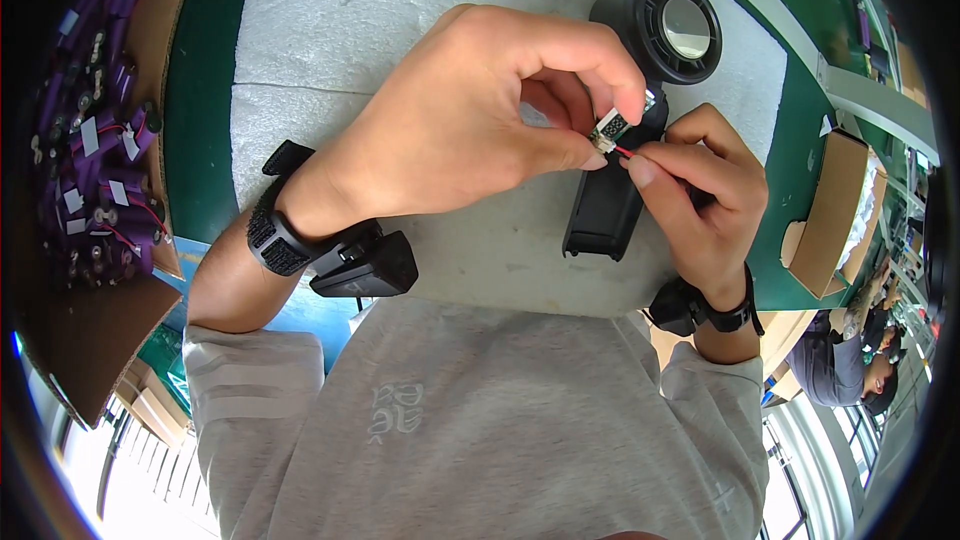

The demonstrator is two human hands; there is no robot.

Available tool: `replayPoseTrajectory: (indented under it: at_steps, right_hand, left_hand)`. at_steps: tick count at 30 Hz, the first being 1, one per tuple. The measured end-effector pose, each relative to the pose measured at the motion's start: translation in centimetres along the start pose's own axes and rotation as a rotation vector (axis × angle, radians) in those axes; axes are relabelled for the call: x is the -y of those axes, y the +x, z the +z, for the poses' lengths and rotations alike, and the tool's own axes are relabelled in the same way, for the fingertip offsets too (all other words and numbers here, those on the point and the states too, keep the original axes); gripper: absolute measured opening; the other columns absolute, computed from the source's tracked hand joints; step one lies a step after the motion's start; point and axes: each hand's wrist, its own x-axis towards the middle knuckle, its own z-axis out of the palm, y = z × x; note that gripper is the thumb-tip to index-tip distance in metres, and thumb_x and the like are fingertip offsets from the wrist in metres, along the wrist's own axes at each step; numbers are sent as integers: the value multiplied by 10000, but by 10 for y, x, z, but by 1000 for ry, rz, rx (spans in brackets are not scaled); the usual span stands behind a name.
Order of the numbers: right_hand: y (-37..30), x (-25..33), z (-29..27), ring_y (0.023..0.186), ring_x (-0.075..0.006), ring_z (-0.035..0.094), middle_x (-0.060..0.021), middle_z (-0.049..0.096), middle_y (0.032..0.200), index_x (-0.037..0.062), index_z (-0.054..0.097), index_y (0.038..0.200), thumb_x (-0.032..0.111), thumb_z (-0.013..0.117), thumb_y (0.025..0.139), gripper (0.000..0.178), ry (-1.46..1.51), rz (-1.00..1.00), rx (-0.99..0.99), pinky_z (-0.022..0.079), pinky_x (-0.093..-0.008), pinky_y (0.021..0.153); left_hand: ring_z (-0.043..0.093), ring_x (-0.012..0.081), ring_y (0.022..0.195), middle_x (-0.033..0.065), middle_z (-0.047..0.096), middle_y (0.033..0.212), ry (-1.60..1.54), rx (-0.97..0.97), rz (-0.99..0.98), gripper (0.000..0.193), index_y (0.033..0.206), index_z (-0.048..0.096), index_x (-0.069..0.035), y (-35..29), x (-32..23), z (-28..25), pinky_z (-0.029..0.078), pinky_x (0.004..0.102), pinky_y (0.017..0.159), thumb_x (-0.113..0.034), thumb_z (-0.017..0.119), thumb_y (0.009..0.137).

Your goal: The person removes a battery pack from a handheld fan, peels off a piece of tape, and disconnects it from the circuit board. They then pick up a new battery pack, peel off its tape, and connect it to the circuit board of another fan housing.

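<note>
In the head view, the thumb and forefinger of my left hand (500, 110) are clamped on a small circuit board (612, 127), while my right hand (715, 185) pinches a thin red wire (626, 152) just beside the board's lower end. The board is above the long black handle (604, 208) of a device with a round, ridged head (655, 25) (its centre is a shiny disc), lying on a white foam sheet (320, 40). Purple cylindrical cells (120, 145) fill a cardboard box at far left.
</note>
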Motion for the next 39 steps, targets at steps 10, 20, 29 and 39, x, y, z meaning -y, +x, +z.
replayPoseTrajectory:
  at_steps: [10, 20, 29, 39]
  right_hand:
    - [1, 2, 4, 517, -87, 461, -37, 530, 709, -14, 683, 775, -9, 728, 735, 60, -58, -92, -38, 326, -231, 441]
    - [-7, 8, 17, 525, -46, 467, -34, 560, 718, 5, 625, 939, -30, 747, 720, 254, 108, 166, -237, 325, -192, 427]
    - [-5, -1, 10, 578, 2, 437, -17, 544, 799, 4, 563, 1017, -75, 759, 709, 373, -95, -28, -123, 296, -149, 479]
    - [-4, 3, 11, 569, 9, 424, 14, 539, 747, 6, 594, 1015, -61, 767, 706, 361, -124, 23, -150, 289, -152, 475]
  left_hand:
    - [649, 152, 832, 73, 669, 979, 120, -46, 116, 394, 1052, 672, -27, 1, 2, 3, 550, 264, 755, 160, 646, 707]
    - [665, 192, 816, 92, 684, 959, 358, -83, 268, 422, 1058, 683, -52, 0, 6, 8, 539, 268, 696, 110, 652, 670]
    - [669, 194, 760, 92, 677, 896, 409, -115, 270, 407, 1044, 690, -74, 1, 7, 9, 546, 267, 651, 103, 665, 678]
    - [662, 152, 733, 87, 668, 851, 368, -122, 216, 292, 959, 723, -48, -2, 7, 8, 547, 236, 632, 92, 670, 707]
